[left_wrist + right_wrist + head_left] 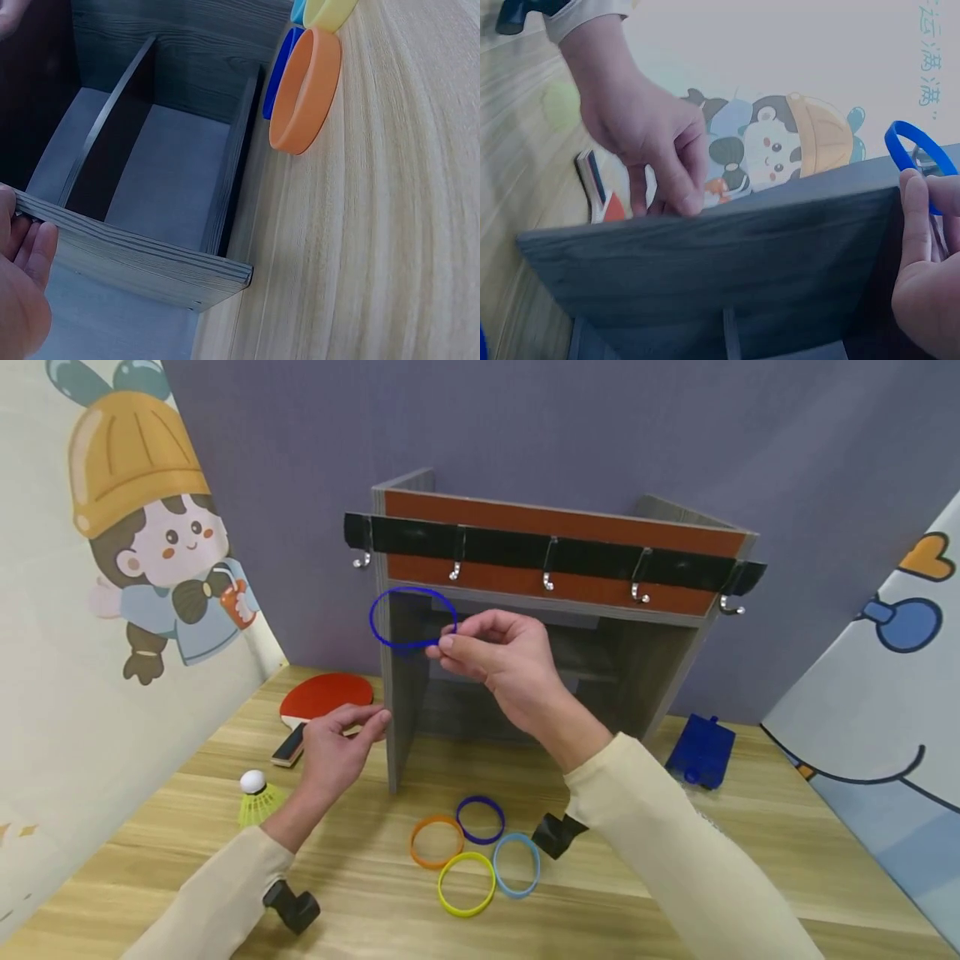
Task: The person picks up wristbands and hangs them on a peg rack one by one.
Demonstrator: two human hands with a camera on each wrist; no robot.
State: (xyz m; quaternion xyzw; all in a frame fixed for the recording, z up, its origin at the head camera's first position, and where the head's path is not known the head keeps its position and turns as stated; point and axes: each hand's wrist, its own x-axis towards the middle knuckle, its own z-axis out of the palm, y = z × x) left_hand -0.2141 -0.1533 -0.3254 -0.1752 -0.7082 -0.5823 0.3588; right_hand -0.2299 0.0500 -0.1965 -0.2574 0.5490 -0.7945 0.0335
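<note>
A blue wristband [408, 647] is pinched between the thumb and fingers of my right hand [517, 664], held in the air just below the hook strip. In the right wrist view a metal hook shows through the wristband [900, 146]; whether they touch I cannot tell. My left hand [339, 752] is beside the front edge of the grey cabinet's [397, 727] left side panel, fingers loosely bent on its outer side and holding nothing. A black strip [502, 545] with several silver hooks crosses the cabinet's top front.
On the wooden table lie an orange ring [412, 847], a dark blue ring [501, 822], a yellow ring [467, 913] and a light blue ring [537, 868]. A red paddle [330, 693] and a shuttlecock [258, 802] are at left, a blue dustpan-like object [702, 750] at right.
</note>
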